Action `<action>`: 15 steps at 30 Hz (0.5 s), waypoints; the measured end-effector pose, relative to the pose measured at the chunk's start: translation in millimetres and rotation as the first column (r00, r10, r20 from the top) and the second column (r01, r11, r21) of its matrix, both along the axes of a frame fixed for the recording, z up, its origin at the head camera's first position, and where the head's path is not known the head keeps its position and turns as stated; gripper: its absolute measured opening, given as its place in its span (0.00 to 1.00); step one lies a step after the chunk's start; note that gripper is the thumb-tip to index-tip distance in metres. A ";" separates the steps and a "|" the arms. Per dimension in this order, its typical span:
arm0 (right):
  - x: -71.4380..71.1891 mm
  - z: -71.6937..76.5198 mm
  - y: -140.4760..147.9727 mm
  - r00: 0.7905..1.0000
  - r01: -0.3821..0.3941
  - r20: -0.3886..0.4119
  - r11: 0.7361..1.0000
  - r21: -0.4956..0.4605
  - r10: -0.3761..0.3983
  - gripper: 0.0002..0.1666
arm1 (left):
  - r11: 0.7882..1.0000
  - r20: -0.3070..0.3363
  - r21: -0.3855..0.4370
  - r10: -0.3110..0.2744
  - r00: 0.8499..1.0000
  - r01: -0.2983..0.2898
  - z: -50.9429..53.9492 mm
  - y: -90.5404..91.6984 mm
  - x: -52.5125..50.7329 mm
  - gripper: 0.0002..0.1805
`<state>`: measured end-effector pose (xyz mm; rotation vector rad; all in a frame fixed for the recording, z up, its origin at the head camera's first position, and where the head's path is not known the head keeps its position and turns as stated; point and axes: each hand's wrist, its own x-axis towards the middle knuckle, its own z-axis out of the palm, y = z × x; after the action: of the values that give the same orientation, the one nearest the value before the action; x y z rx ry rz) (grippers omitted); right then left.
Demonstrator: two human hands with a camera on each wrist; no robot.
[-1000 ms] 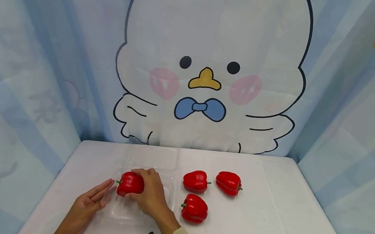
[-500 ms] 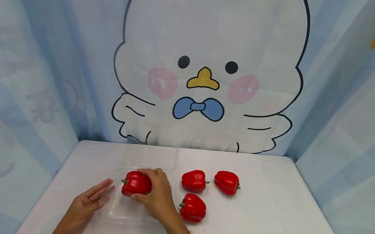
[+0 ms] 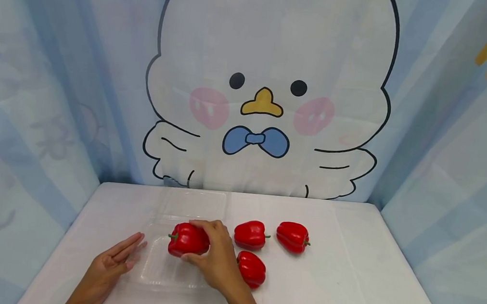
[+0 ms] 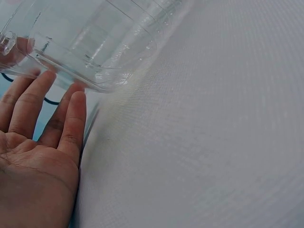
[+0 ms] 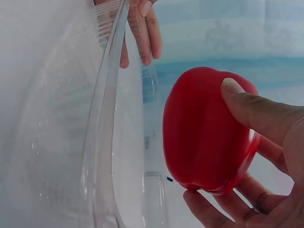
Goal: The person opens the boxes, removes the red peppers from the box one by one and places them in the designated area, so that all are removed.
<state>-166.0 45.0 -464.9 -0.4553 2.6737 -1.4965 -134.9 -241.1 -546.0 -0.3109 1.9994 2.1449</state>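
Note:
My right hand (image 3: 220, 258) grips a red bell pepper (image 3: 188, 241), its green stem pointing left. In the right wrist view, the thumb lies on one side of the pepper (image 5: 204, 133) and the fingers come round the other. The pepper is held over a clear plastic clamshell container (image 3: 156, 271), whose lid (image 3: 195, 205) lies folded back behind it. My left hand (image 3: 105, 268) is beside the container's left side with straight fingers. In the left wrist view, the fingertips of the left hand (image 4: 45, 142) are at the container's edge (image 4: 102, 85); whether they touch it, I cannot tell.
Right of the container lie three more red bell peppers: one at the back (image 3: 250, 234), one further right (image 3: 292, 237) and one in front (image 3: 252, 269), partly behind my right wrist. Curtains with a cartoon bird (image 3: 258, 110) border the white table (image 3: 344, 286).
My right hand has carried the bell pepper rightward across the container, from its left edge toward the middle. My left hand stays almost where it was. The head view has shifted slightly.

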 end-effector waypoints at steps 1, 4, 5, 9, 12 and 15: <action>0.4 0.3 1.8 1.000 0.004 0.001 1.000 0.001 -0.004 0.45 | 1.000 -0.002 0.008 0.002 1.000 -0.002 -0.1 -0.2 0.2 0.44; 1.6 0.4 8.0 1.000 0.015 0.007 1.000 -0.010 -0.015 0.46 | 1.000 -0.008 0.030 0.004 1.000 -0.003 0.2 -0.6 0.5 0.43; 1.8 0.3 10.3 1.000 0.016 0.005 1.000 -0.014 -0.016 0.46 | 1.000 -0.011 0.031 0.002 1.000 -0.001 0.2 -0.7 0.6 0.43; 3.0 -0.4 19.1 1.000 0.028 0.005 0.999 -0.029 -0.028 0.46 | 1.000 -0.025 0.028 -0.010 1.000 0.011 0.2 -1.2 1.2 0.43; 3.6 -0.7 25.4 1.000 0.031 0.000 0.999 -0.035 -0.031 0.46 | 0.999 -0.063 0.035 -0.028 0.998 0.030 -1.2 -2.8 2.7 0.42; 4.3 -0.8 31.8 0.999 0.036 -0.011 0.999 -0.040 -0.037 0.45 | 0.995 -0.125 0.076 -0.053 0.991 0.063 -3.7 -4.9 4.2 0.40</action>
<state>-161.8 76.7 -465.7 -0.4209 2.6799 -1.5645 -130.7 -246.0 -549.7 -0.1096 1.9539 2.2508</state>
